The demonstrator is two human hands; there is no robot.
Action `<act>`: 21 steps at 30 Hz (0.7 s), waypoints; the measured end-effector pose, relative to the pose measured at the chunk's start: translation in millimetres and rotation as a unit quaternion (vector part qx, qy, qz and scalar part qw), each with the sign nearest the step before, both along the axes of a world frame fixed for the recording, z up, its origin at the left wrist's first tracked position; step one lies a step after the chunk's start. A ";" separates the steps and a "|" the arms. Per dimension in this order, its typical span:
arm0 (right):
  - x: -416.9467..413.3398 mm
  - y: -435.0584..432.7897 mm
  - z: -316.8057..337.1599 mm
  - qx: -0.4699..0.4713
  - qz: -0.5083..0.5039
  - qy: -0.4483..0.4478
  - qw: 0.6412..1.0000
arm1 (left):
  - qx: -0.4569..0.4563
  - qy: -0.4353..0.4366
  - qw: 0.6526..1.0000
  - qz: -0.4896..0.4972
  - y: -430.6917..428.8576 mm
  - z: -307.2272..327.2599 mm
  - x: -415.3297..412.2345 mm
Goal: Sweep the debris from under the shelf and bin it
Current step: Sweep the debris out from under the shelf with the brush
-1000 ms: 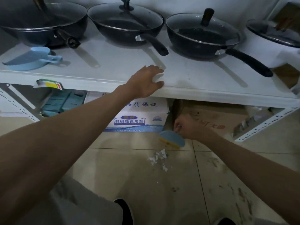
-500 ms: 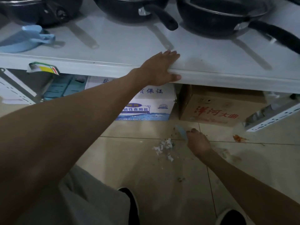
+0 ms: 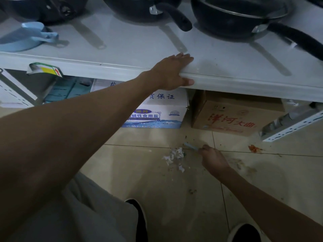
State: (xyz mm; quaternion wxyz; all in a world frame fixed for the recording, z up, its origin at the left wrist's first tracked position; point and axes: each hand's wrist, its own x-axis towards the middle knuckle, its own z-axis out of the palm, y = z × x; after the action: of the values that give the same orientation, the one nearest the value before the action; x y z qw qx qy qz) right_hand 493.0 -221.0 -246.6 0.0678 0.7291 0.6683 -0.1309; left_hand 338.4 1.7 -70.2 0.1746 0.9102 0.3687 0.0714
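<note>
A small heap of white paper scraps [image 3: 175, 157] lies on the tiled floor in front of the shelf. My right hand [image 3: 212, 158] grips a small light-blue brush [image 3: 190, 146], whose head sits on the floor just right of the scraps; most of the brush is hidden by my fingers. My left hand [image 3: 173, 71] rests on the front edge of the white shelf [image 3: 122, 74], fingers on top and thumb against the rim. A light-blue dustpan [image 3: 26, 36] lies on the shelf at far left.
Black pans [image 3: 236, 13] with long handles stand along the shelf. Under it sit a white and blue box [image 3: 157, 110] and a brown carton [image 3: 230, 117]. An orange scrap [image 3: 253, 148] and dirt smears mark the floor at right. My shoes [image 3: 244, 233] are near the bottom edge.
My right hand has drawn the brush out from under the shelf toward me and onto the floor beside the scraps. My view has dropped lower. The left hand stays on the shelf edge.
</note>
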 end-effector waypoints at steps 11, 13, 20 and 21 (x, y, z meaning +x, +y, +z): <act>26.4 21.2 9.7 0.171 -0.272 0.138 0.937 | 0.003 0.001 1.000 -0.002 -1.0 1.9 -0.4; 29.4 23.5 10.9 0.180 -0.283 0.145 0.931 | 0.003 0.001 1.000 -0.004 -0.3 2.4 -0.4; 29.7 21.6 3.4 0.177 -0.290 0.177 0.924 | 0.010 0.002 1.000 -0.005 0.7 1.3 0.2; 29.6 20.9 1.0 0.178 -0.293 0.178 0.922 | 0.012 0.000 1.000 -0.005 1.1 0.8 0.4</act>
State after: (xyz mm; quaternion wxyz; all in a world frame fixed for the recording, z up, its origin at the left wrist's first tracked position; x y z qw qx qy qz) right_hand 522.6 -200.1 -245.6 -0.2246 0.8571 0.4383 -0.1511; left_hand 338.8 2.8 -69.3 0.1641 0.9139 0.3638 0.0745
